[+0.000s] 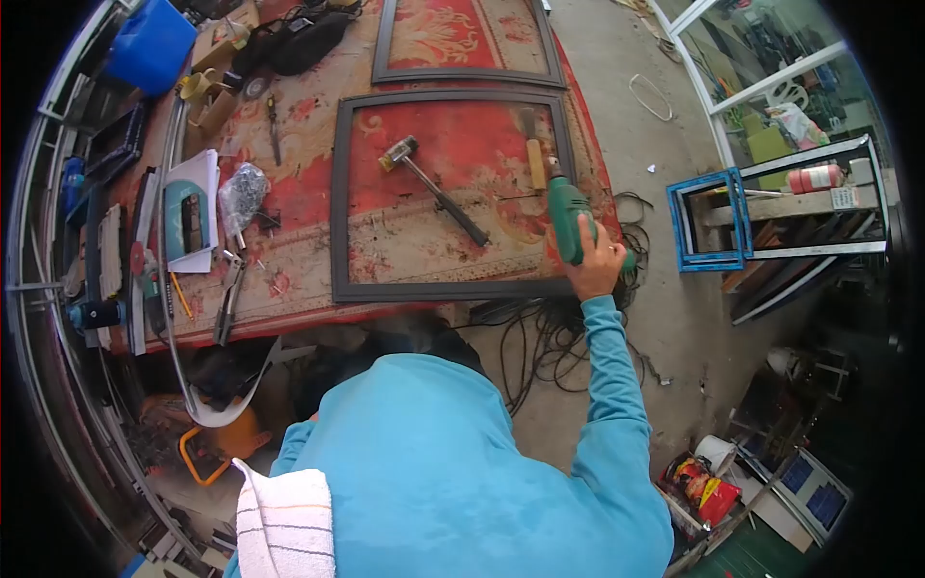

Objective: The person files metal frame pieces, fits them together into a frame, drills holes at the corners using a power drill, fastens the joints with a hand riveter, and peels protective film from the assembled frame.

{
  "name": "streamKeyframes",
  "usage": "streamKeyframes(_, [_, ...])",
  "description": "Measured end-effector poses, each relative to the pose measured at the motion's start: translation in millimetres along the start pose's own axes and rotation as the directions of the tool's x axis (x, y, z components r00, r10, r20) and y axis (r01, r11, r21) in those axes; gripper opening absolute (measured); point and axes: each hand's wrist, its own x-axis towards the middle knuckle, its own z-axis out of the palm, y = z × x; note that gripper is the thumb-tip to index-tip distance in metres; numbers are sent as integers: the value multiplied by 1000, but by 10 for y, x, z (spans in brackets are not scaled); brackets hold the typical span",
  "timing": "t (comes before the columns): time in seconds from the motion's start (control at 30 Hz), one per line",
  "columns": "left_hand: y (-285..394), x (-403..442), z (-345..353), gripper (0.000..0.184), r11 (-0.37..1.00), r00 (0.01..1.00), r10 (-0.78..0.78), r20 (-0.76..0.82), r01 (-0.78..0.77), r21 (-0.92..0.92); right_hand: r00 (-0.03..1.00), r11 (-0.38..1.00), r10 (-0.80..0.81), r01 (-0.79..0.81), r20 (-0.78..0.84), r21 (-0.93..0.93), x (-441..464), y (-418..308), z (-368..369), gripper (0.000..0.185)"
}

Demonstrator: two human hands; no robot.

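My right hand is closed on a green power drill at the right edge of the table. The drill's tip points away from me, beside a wooden-handled tool. A dark rectangular frame lies flat on the red patterned cloth, its right side partly hidden by the drill. Inside this frame rests a hammer with a dark handle. Beyond it lies a second dark frame. My left hand does not show.
Left on the table are a screwdriver, a plastic bag, pliers and papers. Tangled cables lie on the floor below the table edge. A blue frame stands at the right.
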Motion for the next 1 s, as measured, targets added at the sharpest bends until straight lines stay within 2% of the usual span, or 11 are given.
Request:
streamKeyframes(0.2, [165, -189, -112, 41, 984, 997, 77, -30, -81, -160, 993, 999, -52, 53, 108, 2, 228, -429, 505, 103])
streamKeyframes(0.37, [664, -464, -362, 42, 924, 969, 67, -239, -150, -351, 962, 993, -62, 32, 265, 117, 50, -408, 763, 102])
streamKeyframes(0.47, [683, -420, -160, 52, 889, 998, 52, -18, -55, -455, 915, 983, -74, -1, 396, 185, 130, -535, 419, 88])
streamKeyframes(0.5, [738, -475, 15, 57, 833, 993, 104, -58, -119, -540, 916, 977, -110, 29, 385, 212, 165, -596, 337, 88])
streamKeyframes(0.6, [844, -508, 141, 61, 890, 927, 224, -300, -320, -324, 952, 987, -130, 98, 276, 127, 162, -774, 182, 70])
streamKeyframes(0.67, [1463, -887, -515, 68, 851, 974, -29, 227, 143, -505, 964, 856, -78, -67, 256, 513, 77, -970, 74, 51])
streamKeyframes(0.77, [1511, -915, -753, 51, 783, 883, 459, -100, -455, -424, 862, 587, -245, -233, 445, 775, -41, -1493, -211, 24])
streamKeyframes(0.83, [1531, -693, -826, 44, 709, 793, 406, -455, -587, -391, 678, 425, -452, -408, 580, 808, -201, -1788, -232, 25])
streamKeyframes(0.87, [1473, -496, -889, 43, 657, 781, 255, -570, -573, -490, 602, 424, -554, -390, 575, 817, -209, -1917, -272, 25])
streamKeyframes(0.97, [1279, -219, -1214, 39, 462, 731, -162, -663, -537, -706, 393, 415, -562, -627, 728, 659, -351, -2173, -192, 29])
streamKeyframes(1.0, [1074, -170, -1160, 39, 455, 730, -169, -662, -538, -710, 387, 422, -566, -623, 728, 659, -353, -2154, -159, 29])
